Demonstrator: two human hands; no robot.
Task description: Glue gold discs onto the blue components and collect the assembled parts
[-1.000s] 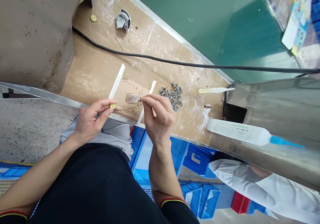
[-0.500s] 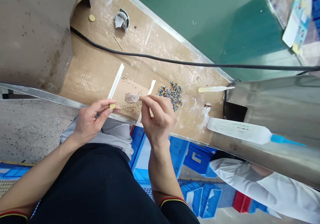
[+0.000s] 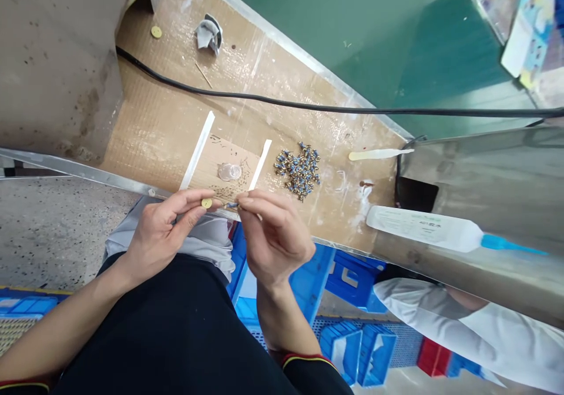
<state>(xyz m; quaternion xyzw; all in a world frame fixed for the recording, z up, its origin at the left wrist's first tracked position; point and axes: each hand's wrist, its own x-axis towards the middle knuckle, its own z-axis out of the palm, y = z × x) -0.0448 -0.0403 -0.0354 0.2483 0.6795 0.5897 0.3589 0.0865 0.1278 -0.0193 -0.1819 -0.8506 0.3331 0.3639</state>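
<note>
1. In the head view, a small yellow disc (image 3: 206,203) is grasped between the thumb and forefinger of the left hand (image 3: 161,230), just over the bench edge.
2. A tiny blue-and-brass part (image 3: 231,205) is pinched in the fingertips of the right hand (image 3: 275,236), just beside the disc (its shape is mostly hidden by the fingers).
3. On the cardboard-covered bench (image 3: 150,119), a clear plastic dish (image 3: 230,171) lies between 2 white strips (image 3: 197,151), and a pile of blue-and-brass parts (image 3: 297,171) lies to its right.
4. A white squeeze bottle (image 3: 418,221) with a blue nozzle is seen further right, above a co-worker's white sleeve (image 3: 440,324).
</note>
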